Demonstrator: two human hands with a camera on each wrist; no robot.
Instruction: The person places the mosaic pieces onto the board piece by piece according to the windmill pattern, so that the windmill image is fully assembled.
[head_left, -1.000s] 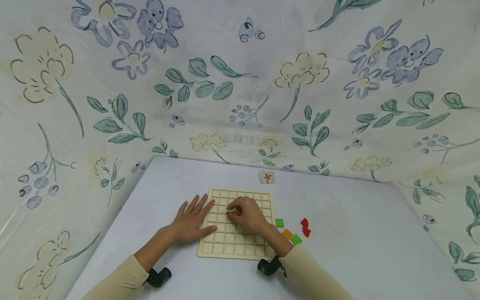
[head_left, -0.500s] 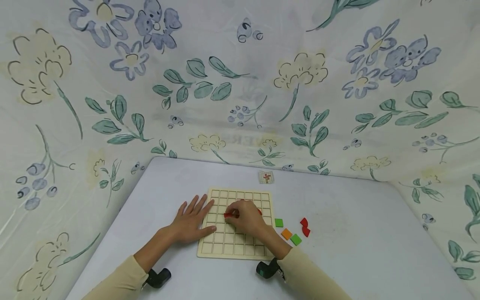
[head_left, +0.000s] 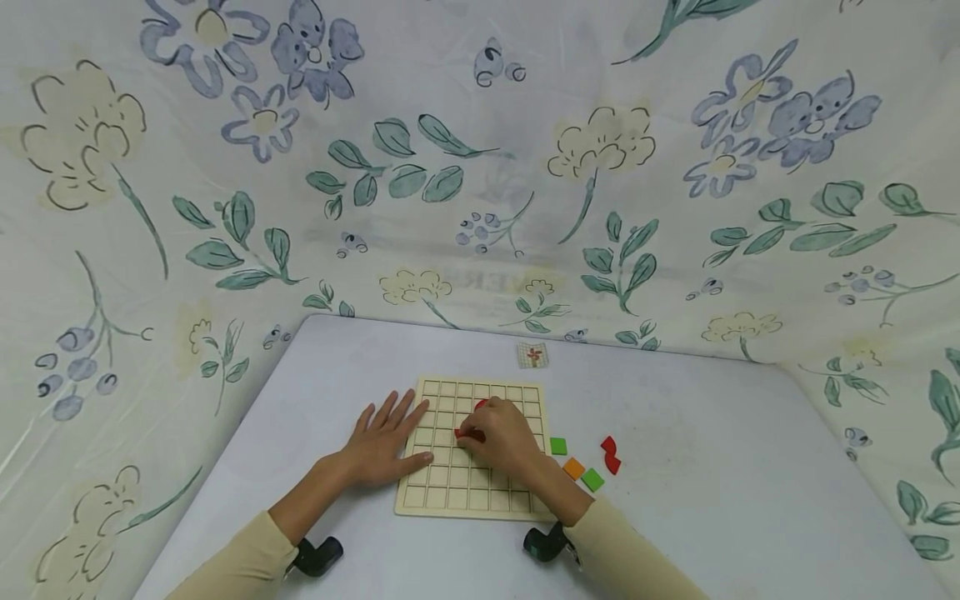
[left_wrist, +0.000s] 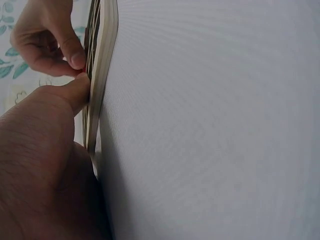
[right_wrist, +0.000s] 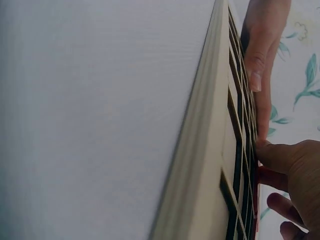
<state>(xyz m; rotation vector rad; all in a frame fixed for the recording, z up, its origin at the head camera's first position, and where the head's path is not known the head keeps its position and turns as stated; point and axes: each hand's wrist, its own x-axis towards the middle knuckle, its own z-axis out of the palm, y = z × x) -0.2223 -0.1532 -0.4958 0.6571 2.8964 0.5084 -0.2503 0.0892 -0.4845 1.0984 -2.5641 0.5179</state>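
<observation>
A pale wooden grid board (head_left: 468,500) lies on the table, divided into small square cells. My left hand (head_left: 382,446) rests with spread, straight fingers on the board's left edge. Near the middle of the grid, the right hand (head_left: 501,437) pinches a small red piece (head_left: 459,433) between thumb and fingers, close over a cell. Another red piece (head_left: 481,405) shows on the board just behind that hand, partly covered by it. In the right wrist view, the thumb and fingers of the right hand (right_wrist: 300,172) are right at the grid surface.
Right of the board lie two green squares, one upper (head_left: 558,447) and one lower (head_left: 592,479), an orange square (head_left: 573,468) and red curved-edged pieces (head_left: 611,455). A small patterned card (head_left: 533,355) sits beyond the board. Flowered cloth (head_left: 480,167) surrounds the white table (head_left: 712,467).
My right hand has shifted slightly to the right and turned over the same part of the grid, still pinching the red piece. The left hand has stayed in place.
</observation>
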